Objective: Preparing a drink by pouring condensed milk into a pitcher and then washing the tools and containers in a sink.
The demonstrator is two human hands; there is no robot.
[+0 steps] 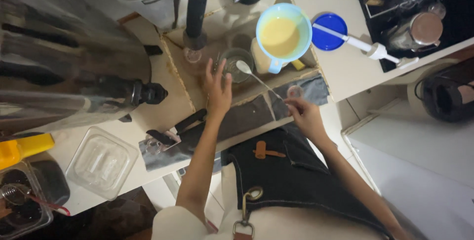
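Right hand (pixel 303 114): fingers pinched on the long spoon (pixel 256 77) handle, bowl end over the glass (pixel 236 64)
Left hand (pixel 218 88): fingers spread, touching the glass
Glass: on the table (pixel 345 72), just left of the light-blue cup (pixel 283 35) of yellow liquid

Dim kitchen corner seen from above

A pale worktop (pixel 345 67) runs across, with a recessed brownish well (pixel 217 27) set into it. A large steel urn (pixel 69 57) fills the worktop's left end; a black appliance (pixel 419 18) sits at its far right corner. White cabinet (pixel 419 146) below right.
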